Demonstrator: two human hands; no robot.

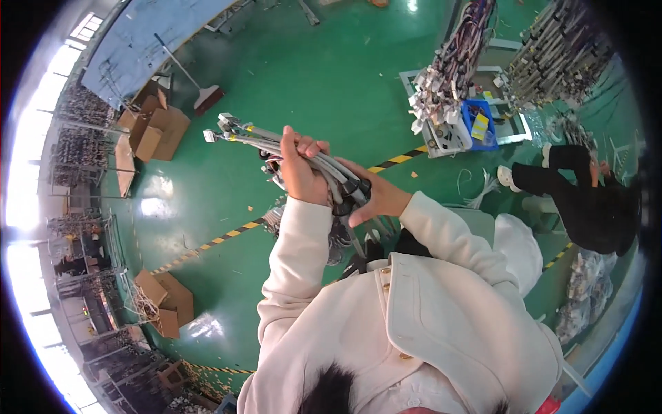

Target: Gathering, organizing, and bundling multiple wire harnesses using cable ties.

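Observation:
A bundle of grey cables (261, 143) lies across both my hands in front of my chest, its pale connectors pointing to the far left. My left hand (303, 169) is closed around its middle, thumb stretched along the top. On the right, my right hand (383, 195) wraps the same bundle beside several black fittings (358, 186). The cable ends past that hand hang down towards my body and are partly hidden. Below the left hand, more cables with connectors (274, 219) show near the floor, partly covered by my sleeve.
Harness bundles (448, 76) hang over a white frame at the far right, with a blue bin (480, 125) beside them. A person in dark clothes (586, 196) sits at right. Cardboard boxes (162, 131) and a broom (207, 96) are at left. Striped tape (214, 243) crosses the green floor.

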